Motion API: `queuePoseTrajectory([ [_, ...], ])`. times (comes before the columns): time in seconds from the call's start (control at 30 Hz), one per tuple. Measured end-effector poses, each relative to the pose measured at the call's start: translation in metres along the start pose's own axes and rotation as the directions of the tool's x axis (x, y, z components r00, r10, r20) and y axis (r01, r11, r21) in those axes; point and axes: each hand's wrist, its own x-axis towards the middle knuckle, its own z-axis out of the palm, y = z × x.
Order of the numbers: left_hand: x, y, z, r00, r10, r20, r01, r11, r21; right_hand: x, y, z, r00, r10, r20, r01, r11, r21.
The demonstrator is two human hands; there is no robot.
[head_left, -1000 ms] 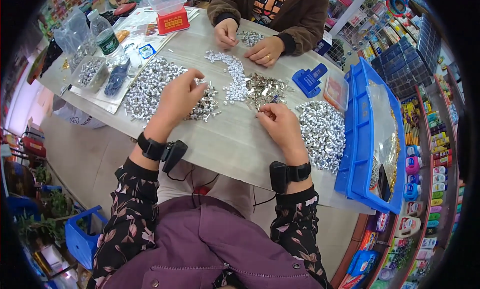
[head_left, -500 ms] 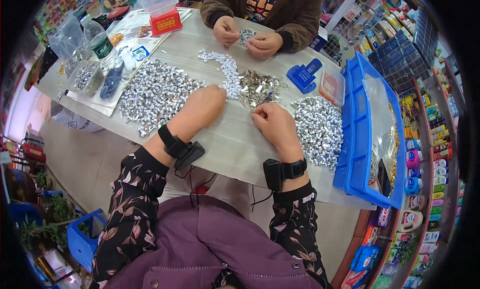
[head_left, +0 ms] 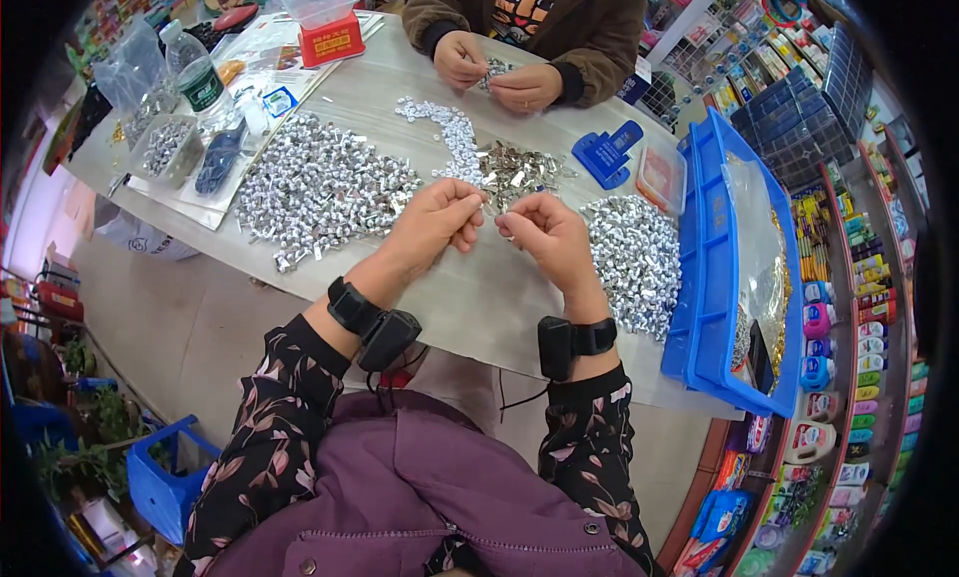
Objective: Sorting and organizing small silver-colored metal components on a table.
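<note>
My left hand [head_left: 437,223] and my right hand [head_left: 547,239] face each other above the near middle of the table, slightly apart. Thumb and forefinger of the left are pinched at a small white piece, mostly hidden. A tiny pale or metal bit shows at the right hand's pinched fingertips, too small to name. Just beyond lie a curved band of small white discs [head_left: 458,142] and a pile of flat silver metal clips [head_left: 519,167]. A wide heap of small silver-and-white pieces [head_left: 325,187] spreads left; a similar heap [head_left: 639,262] lies beside my right wrist.
Across the table a person's hands [head_left: 494,74] hold small pieces. A blue crate [head_left: 689,267] stands on the right edge, near a blue plastic tool [head_left: 607,155] and a clear box [head_left: 662,174]. A bottle [head_left: 195,67] and a tub [head_left: 165,149] stand left.
My left hand has moved right from the heap's edge and turned, fingers now pinched. My right hand has turned inward, its fingertips raised toward the left hand.
</note>
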Motion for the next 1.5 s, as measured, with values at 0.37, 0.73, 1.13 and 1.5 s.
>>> queuePoseTrajectory([
  [0.37, 0.000, 0.001, -0.003, 0.997, -0.008, 0.077, 0.027, 0.969, -0.246, 0.001, 0.001, 0.009, 0.997, 0.039, 0.068, -0.060, 0.938, 0.341],
  [0.73, 0.003, -0.008, -0.004, 0.993, 0.117, 0.028, -0.115, 0.992, -0.048, 0.003, 0.012, 0.020, 0.990, -0.138, 0.000, 0.134, 0.960, 0.248],
  [1.13, -0.004, -0.012, 0.007, 0.959, 0.276, 0.066, -0.284, 0.930, 0.233, 0.005, 0.022, 0.013, 0.997, 0.014, 0.082, -0.032, 0.974, 0.226],
  [1.5, -0.018, 0.049, -0.041, 0.884, 0.450, -0.130, -0.160, 0.553, 0.818, 0.002, 0.002, -0.007, 0.992, 0.045, -0.115, -0.066, 0.981, -0.184],
])
